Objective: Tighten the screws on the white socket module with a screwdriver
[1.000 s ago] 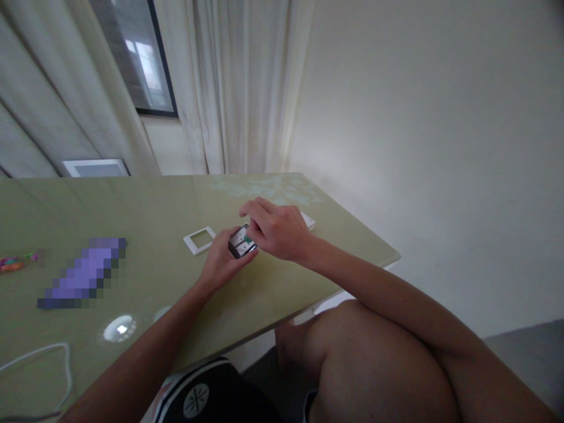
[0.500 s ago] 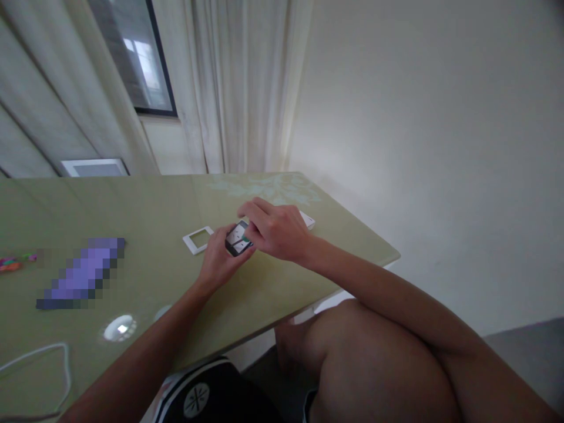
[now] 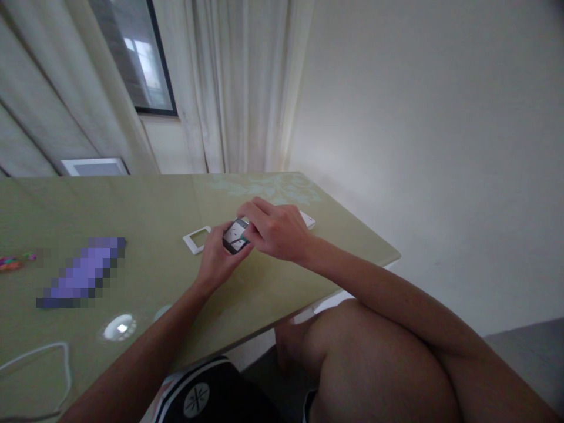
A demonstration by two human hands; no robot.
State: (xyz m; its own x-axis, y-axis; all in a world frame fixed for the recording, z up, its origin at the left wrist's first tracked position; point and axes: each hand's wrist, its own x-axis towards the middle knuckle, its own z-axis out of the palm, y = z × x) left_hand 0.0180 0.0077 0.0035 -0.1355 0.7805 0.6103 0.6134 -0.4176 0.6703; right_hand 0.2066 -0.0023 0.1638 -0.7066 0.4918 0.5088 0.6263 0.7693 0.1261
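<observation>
My left hand (image 3: 215,254) is closed around a small dark-rimmed device (image 3: 233,234) with a light, marked face turned up. Its fingers and thumb grip the device by opposite edges just above the table. My right hand (image 3: 275,229) lies over the device's right side with curled fingers, pinching a thin dark tool with a teal part (image 3: 244,236). Most of that tool is hidden by the fingers, so its exact kind does not show. A white square frame (image 3: 190,243) with an open middle lies left of my left hand. Behind my right hand a flat white piece (image 3: 307,220) is partly covered.
The pale green table (image 3: 154,217) has its right corner near the wall (image 3: 432,147). A blurred-out purple object (image 3: 86,271) and small colourful items (image 3: 11,263) lie to the left. A white cable (image 3: 67,364) runs at the lower left. Curtains (image 3: 247,88) hang behind.
The device has shifted slightly left in my left hand's grip, so a little more of its face shows. My right hand has hardly moved.
</observation>
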